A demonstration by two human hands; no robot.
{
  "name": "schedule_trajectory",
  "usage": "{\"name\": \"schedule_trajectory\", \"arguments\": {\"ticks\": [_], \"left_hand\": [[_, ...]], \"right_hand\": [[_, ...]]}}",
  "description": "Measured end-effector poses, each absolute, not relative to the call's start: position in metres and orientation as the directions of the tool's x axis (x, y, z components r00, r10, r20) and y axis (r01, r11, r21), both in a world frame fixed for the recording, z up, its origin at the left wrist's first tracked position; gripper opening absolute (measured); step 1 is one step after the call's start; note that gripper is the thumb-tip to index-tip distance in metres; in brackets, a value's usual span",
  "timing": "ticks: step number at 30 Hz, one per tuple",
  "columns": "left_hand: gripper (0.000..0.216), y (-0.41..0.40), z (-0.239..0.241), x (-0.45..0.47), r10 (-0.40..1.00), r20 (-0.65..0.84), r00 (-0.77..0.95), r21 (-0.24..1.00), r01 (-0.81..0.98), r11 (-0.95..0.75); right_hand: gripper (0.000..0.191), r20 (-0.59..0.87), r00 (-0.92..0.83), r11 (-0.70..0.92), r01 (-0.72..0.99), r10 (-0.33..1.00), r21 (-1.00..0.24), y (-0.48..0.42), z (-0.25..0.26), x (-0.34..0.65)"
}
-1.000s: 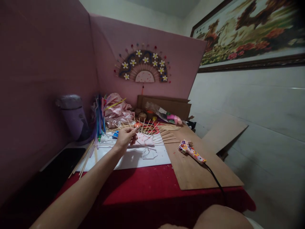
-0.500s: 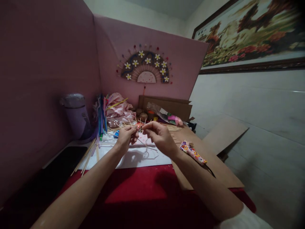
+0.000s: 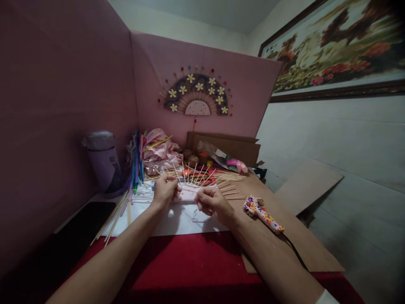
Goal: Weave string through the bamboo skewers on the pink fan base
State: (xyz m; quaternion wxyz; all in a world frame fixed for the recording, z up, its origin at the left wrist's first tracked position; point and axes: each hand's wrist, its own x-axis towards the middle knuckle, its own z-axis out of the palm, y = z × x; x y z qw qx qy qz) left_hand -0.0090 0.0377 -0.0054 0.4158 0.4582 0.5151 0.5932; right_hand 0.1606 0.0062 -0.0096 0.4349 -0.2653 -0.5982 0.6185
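A small pink half-round piece [image 3: 188, 192] with several thin wooden sticks fanning up from it lies on white paper [image 3: 177, 219]. My left hand [image 3: 164, 191] rests on its left edge with fingers curled, gripping it. My right hand [image 3: 212, 203] sits at its lower right, fingers bent down and pinched close to the piece; what they hold is hidden. Loose wooden sticks [image 3: 229, 176] lie spread behind and to the right.
A flower-patterned glue gun [image 3: 262, 212] with a black cord lies on a brown board [image 3: 294, 240] to the right. A purple jar [image 3: 103, 162], coloured strips [image 3: 136, 162], pink cloth [image 3: 160, 147] and a cardboard box [image 3: 226, 143] crowd the back. A finished fan [image 3: 196, 95] hangs on the pink wall.
My right hand came into view, met the left in the air, then both dropped to the pink piece on the paper. The camera tilted down slightly.
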Motion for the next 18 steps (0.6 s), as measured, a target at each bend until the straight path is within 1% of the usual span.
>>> {"name": "schedule_trajectory", "arguments": {"ticks": [2, 3, 4, 5, 6, 7, 8, 9, 10, 11, 13, 15, 18], "left_hand": [[0.015, 0.04, -0.007, -0.012, 0.957, 0.117, -0.264, 0.993, 0.051, -0.107], [0.015, 0.04, -0.007, -0.013, 0.945, 0.153, -0.289, 0.984, 0.131, -0.119], [0.015, 0.04, -0.006, -0.014, 0.922, 0.222, -0.318, 0.96, 0.238, -0.15], [0.014, 0.038, -0.005, -0.014, 0.881, 0.333, -0.336, 0.905, 0.375, -0.2], [0.013, 0.035, -0.003, -0.014, 0.826, 0.464, -0.321, 0.821, 0.506, -0.264], [0.013, 0.033, -0.001, -0.012, 0.772, 0.577, -0.266, 0.733, 0.587, -0.345], [0.015, 0.03, 0.0, -0.01, 0.74, 0.649, -0.174, 0.667, 0.599, -0.444], [0.018, 0.027, 0.0, -0.007, 0.734, 0.676, -0.071, 0.644, 0.542, -0.541], [0.022, 0.025, 0.0, -0.003, 0.748, 0.663, 0.037, 0.661, 0.439, -0.608], [0.024, 0.024, -0.002, 0.0, 0.772, 0.621, 0.138, 0.705, 0.332, -0.627], [0.028, 0.023, -0.006, 0.006, 0.818, 0.501, 0.284, 0.801, 0.207, -0.562], [0.026, 0.024, -0.009, 0.008, 0.849, 0.427, 0.311, 0.845, 0.197, -0.497], [0.02, 0.027, -0.009, 0.006, 0.897, 0.396, 0.198, 0.873, 0.222, -0.435]], "right_hand": [[0.03, 0.163, -0.436, 0.047, -0.265, 0.885, -0.963, 0.009, -0.01, 0.164], [0.029, 0.155, -0.409, 0.04, -0.276, 0.899, -0.96, 0.011, -0.011, 0.165], [0.028, 0.151, -0.381, 0.044, -0.276, 0.912, -0.96, 0.013, -0.012, 0.166], [0.028, 0.15, -0.352, 0.053, -0.27, 0.924, -0.961, 0.014, -0.013, 0.166], [0.028, 0.148, -0.326, 0.061, -0.262, 0.934, -0.963, 0.015, -0.014, 0.166], [0.028, 0.148, -0.308, 0.068, -0.254, 0.94, -0.965, 0.016, -0.014, 0.165], [0.027, 0.149, -0.3, 0.073, -0.248, 0.942, -0.966, 0.017, -0.015, 0.165], [0.027, 0.153, -0.3, 0.077, -0.251, 0.942, -0.965, 0.017, -0.016, 0.165], [0.026, 0.162, -0.306, 0.081, -0.261, 0.938, -0.962, 0.017, -0.016, 0.165], [0.026, 0.176, -0.313, 0.089, -0.273, 0.933, -0.958, 0.018, -0.016, 0.165], [0.024, 0.209, -0.302, 0.117, -0.297, 0.93, -0.948, 0.019, -0.016, 0.166], [0.024, 0.236, -0.243, 0.158, -0.303, 0.941, -0.94, 0.021, -0.016, 0.167], [0.025, 0.268, -0.101, 0.235, -0.259, 0.958, -0.937, 0.026, -0.017, 0.169]]}}
